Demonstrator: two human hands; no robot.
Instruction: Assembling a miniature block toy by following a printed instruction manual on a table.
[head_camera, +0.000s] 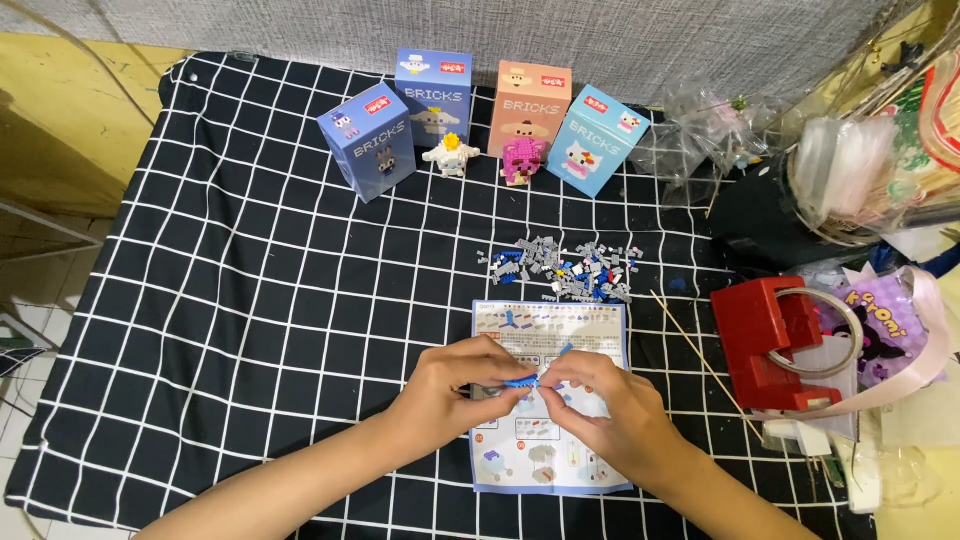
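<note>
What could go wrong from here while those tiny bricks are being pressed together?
1. The small blue brick piece is pinched between the left hand and right hand; a slip could likely flick it onto the black checked cloth, where dark bricks hide.
2. The hands cover part of the instruction sheet, so a step may be misread.
3. The loose brick pile lies close behind; a sleeve or wrist could scatter it.

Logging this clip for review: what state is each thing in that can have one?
Left hand: pinching small blue brick piece.
Right hand: pinching the same piece.
Printed paper instruction sheet: unfolded, flat on the black checked cloth.
Pile of loose grey and blue bricks: scattered, unassembled.
Four cardboard boxes: upright, closed.
White brick figure: assembled, standing.
Pink brick figure: assembled, standing.
</note>
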